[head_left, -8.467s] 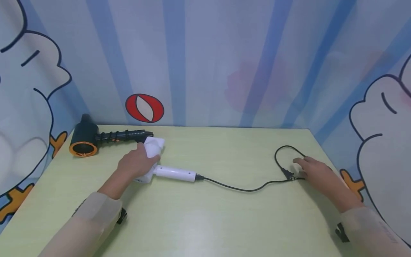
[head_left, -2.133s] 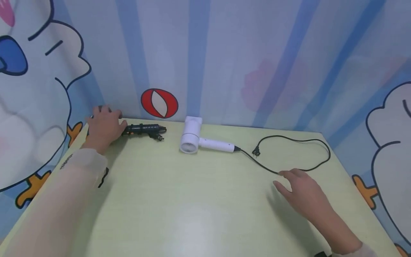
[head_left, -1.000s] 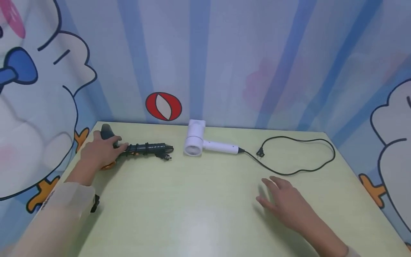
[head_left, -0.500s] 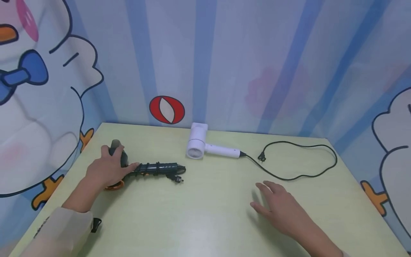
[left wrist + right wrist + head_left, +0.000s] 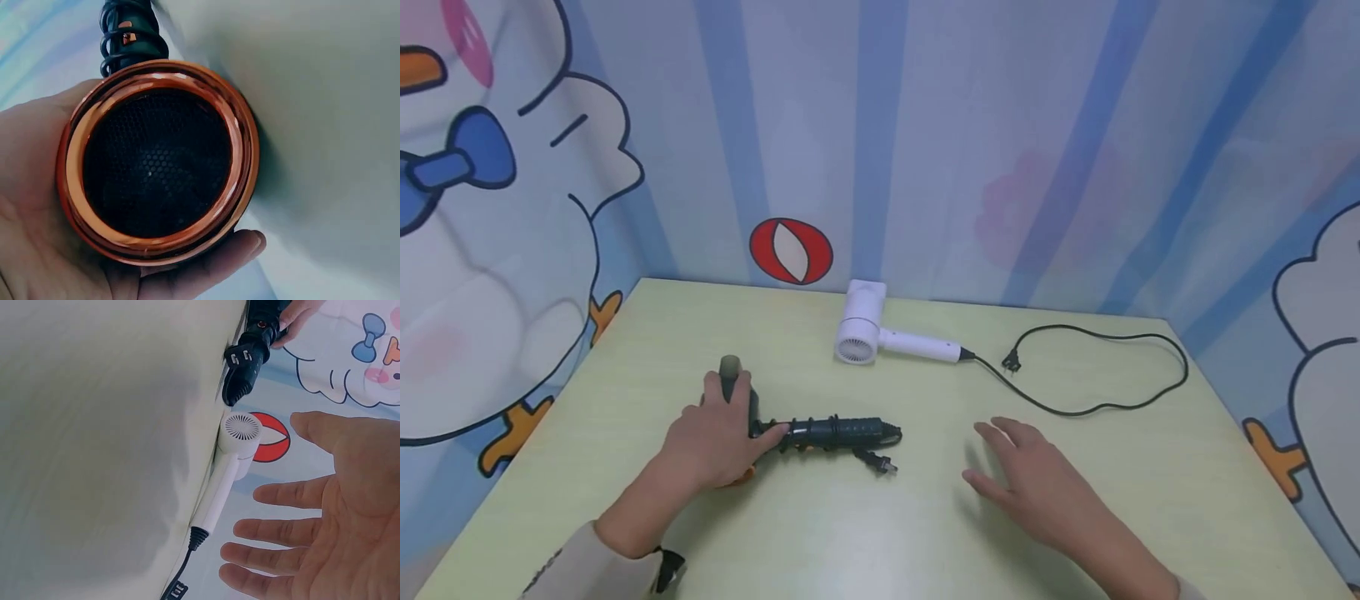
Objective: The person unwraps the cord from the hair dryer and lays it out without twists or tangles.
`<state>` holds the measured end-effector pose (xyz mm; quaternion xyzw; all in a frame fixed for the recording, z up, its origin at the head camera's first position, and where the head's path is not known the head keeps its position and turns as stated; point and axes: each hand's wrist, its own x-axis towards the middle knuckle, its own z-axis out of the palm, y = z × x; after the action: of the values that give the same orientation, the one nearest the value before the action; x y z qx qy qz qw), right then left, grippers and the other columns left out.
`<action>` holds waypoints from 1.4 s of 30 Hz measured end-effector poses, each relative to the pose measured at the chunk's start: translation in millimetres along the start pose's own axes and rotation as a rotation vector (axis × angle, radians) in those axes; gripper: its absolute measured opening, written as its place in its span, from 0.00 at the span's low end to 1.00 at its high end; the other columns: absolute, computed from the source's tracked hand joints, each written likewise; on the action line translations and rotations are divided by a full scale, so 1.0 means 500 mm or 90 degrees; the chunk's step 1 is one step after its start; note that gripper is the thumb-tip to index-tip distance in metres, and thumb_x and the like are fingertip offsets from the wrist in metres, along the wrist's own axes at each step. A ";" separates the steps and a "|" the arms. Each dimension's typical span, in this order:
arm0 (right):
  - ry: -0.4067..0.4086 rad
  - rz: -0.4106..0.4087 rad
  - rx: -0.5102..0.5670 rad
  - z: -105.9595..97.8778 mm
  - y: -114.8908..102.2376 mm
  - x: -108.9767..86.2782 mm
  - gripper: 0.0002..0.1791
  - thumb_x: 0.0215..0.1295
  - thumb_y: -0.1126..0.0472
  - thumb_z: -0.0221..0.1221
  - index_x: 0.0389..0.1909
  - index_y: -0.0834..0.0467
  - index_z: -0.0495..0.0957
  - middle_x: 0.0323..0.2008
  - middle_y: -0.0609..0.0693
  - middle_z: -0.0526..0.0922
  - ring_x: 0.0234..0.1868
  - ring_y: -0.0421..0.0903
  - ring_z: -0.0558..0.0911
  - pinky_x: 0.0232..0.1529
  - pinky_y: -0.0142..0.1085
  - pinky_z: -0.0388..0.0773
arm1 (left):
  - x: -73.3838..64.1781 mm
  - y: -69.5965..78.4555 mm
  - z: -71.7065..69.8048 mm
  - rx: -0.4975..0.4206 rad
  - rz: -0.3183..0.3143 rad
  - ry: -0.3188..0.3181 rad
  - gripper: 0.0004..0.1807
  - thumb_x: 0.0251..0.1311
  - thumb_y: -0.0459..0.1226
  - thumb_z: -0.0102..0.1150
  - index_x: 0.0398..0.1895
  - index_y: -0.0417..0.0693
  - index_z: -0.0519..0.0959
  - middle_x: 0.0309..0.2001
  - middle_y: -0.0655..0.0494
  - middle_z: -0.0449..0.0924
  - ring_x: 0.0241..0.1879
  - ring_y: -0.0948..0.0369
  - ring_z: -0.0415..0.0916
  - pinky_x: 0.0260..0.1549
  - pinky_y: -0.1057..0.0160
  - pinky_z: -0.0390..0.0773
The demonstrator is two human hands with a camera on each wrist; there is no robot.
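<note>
A dark hair dryer [image 5: 835, 432] with its cord wound round the handle lies on the table, left of the middle. My left hand [image 5: 715, 437] grips it over the barrel, thumb toward the handle. In the left wrist view its copper-coloured rear ring [image 5: 244, 150] and dark mesh face the camera, with palm and fingers around the barrel. My right hand [image 5: 1037, 487] hovers over the table to the right, fingers spread and holding nothing; the right wrist view shows its palm [image 5: 369, 512]. Behind the hands lies a white hair dryer [image 5: 917, 345], its barrel near the back edge.
The white dryer's black cord [image 5: 1105, 407] makes a wide loop at the back right, ending in a plug [image 5: 1011, 362]. The dark dryer's plug [image 5: 880, 463] sticks out beside its handle. A printed curtain [image 5: 940, 150] stands behind the pale table [image 5: 880, 533].
My left hand first placed the white hair dryer at the back middle, then took hold of the dark one and brought it right and nearer. My right hand let go of the cord and drew back leftward.
</note>
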<state>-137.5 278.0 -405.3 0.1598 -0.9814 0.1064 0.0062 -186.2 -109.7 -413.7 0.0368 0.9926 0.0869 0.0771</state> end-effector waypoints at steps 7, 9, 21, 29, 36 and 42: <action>-0.013 0.002 -0.009 -0.006 -0.008 -0.004 0.34 0.70 0.41 0.60 0.68 0.58 0.72 0.65 0.62 0.74 0.66 0.63 0.73 0.62 0.59 0.72 | -0.020 0.084 0.019 0.006 0.003 0.011 0.56 0.63 0.69 0.51 0.79 0.39 0.50 0.72 0.25 0.51 0.36 0.38 0.75 0.27 0.49 0.79; -0.009 0.001 -0.013 -0.008 -0.009 -0.004 0.34 0.70 0.41 0.60 0.68 0.58 0.72 0.65 0.62 0.74 0.65 0.63 0.74 0.61 0.59 0.72 | -0.022 0.104 0.022 0.003 0.007 0.012 0.55 0.63 0.69 0.51 0.80 0.40 0.51 0.72 0.26 0.51 0.38 0.37 0.76 0.28 0.48 0.79; -0.031 0.023 -0.070 0.002 -0.061 -0.009 0.32 0.69 0.38 0.59 0.60 0.60 0.77 0.56 0.58 0.80 0.54 0.55 0.82 0.45 0.50 0.82 | -0.018 0.151 0.031 -0.048 -0.010 -0.002 0.50 0.68 0.66 0.47 0.82 0.48 0.48 0.76 0.30 0.48 0.48 0.34 0.76 0.37 0.42 0.80; -0.052 -0.015 -0.112 0.019 -0.106 0.002 0.21 0.68 0.41 0.62 0.37 0.56 0.77 0.26 0.45 0.73 0.25 0.41 0.71 0.24 0.38 0.73 | -0.017 0.154 0.025 -0.065 -0.026 0.003 0.45 0.72 0.57 0.49 0.82 0.48 0.45 0.73 0.27 0.52 0.36 0.40 0.79 0.31 0.46 0.80; -0.044 -0.087 -0.123 0.053 -0.125 0.025 0.17 0.64 0.48 0.67 0.31 0.58 0.79 0.23 0.46 0.73 0.23 0.40 0.70 0.22 0.37 0.74 | -0.010 0.154 0.023 -0.078 -0.036 -0.002 0.45 0.74 0.54 0.48 0.82 0.48 0.39 0.69 0.27 0.55 0.28 0.45 0.75 0.23 0.51 0.76; -0.031 -0.151 -0.179 0.063 -0.128 0.035 0.06 0.61 0.65 0.67 0.29 0.62 0.80 0.23 0.51 0.76 0.24 0.44 0.77 0.23 0.39 0.79 | -0.004 0.151 0.024 -0.083 -0.044 0.001 0.44 0.74 0.53 0.48 0.82 0.49 0.39 0.66 0.27 0.58 0.28 0.46 0.74 0.22 0.52 0.76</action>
<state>-133.5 206.5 -422.3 0.2743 -0.9608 -0.0375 0.0170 -177.9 -33.5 -411.3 -0.0023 0.9855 0.1489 0.0817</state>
